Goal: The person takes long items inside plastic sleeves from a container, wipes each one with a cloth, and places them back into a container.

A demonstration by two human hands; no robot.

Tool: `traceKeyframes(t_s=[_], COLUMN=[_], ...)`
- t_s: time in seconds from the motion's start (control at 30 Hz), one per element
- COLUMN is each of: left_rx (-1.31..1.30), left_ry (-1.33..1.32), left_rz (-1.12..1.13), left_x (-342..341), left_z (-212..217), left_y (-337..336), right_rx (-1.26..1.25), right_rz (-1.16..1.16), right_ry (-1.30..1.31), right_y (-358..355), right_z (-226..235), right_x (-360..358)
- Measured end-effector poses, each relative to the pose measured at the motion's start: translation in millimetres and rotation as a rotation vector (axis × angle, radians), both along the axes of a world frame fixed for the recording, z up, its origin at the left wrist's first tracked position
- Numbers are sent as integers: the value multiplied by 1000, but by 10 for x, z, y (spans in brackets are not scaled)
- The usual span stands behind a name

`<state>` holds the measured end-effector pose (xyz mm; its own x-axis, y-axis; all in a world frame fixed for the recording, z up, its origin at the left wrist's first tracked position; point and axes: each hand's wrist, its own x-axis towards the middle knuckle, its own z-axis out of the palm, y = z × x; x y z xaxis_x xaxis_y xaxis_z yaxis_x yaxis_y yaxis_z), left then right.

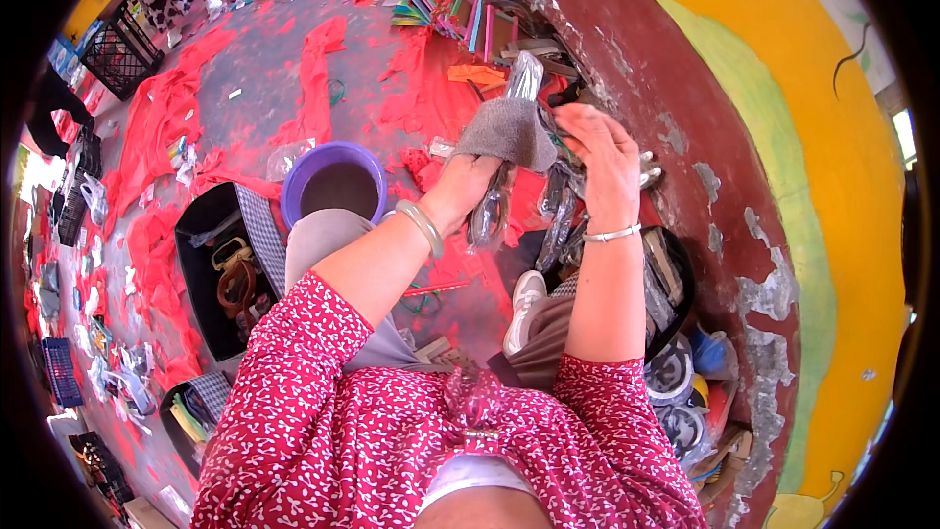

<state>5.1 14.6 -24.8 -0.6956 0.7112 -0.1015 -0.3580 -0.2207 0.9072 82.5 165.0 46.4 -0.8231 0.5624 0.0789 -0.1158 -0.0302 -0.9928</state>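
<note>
My left hand (464, 184) is closed on a grey cloth (501, 131), its fingers mostly hidden under the folds. Out of the cloth's far end sticks a shiny, clear-plastic-wrapped item (526, 76). Another wrapped length (490, 214) shows just below the hand; whether the two are one piece I cannot tell. Beside the cloth, on its right, my right hand (605, 155) is raised with fingers stretched out and a little bent, nothing visible in them. Below and between my hands lie more dark items in clear plastic (558, 211).
Left of my knee stands a purple basin (364, 159) of dark liquid. A black box (201, 274) with belt-like items sits nearer me. Another filled box (676, 279) is by the peeling wall (720, 176) at right. Colourful goods (460, 15) are piled at the back.
</note>
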Motion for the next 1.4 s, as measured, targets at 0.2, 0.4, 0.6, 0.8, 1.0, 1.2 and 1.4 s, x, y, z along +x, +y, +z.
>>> traceKeyframes(t_s=[0.2, 0.4, 0.6, 0.8, 1.0, 1.2, 1.4], left_rx=[-64, -284, 35, 47, 62, 46, -36], left_ry=[591, 632, 518, 128, 94, 110, 270], left_rz=[78, -139, -169, -502, -518, -500, -581], left_x=[87, 137, 100, 144, 176, 196, 184], left_z=[-144, -116, -159, 26, 37, 85, -126], left_y=[69, 69, 114, -14, -45, -58, -39], right_rx=[-209, -456, -464, -715, -829, -773, -682], right_rz=[110, -87, -191, -202, -35, -24, -285], right_ry=[-86, 38, 176, 309, 401, 358, 398], right_y=[-314, -486, -209, 171, 198, 236, 406], right_z=[-421, -511, -542, -421, -233, -153, -287], right_x=[-136, -201, -235, -142, -5, 47, -4])
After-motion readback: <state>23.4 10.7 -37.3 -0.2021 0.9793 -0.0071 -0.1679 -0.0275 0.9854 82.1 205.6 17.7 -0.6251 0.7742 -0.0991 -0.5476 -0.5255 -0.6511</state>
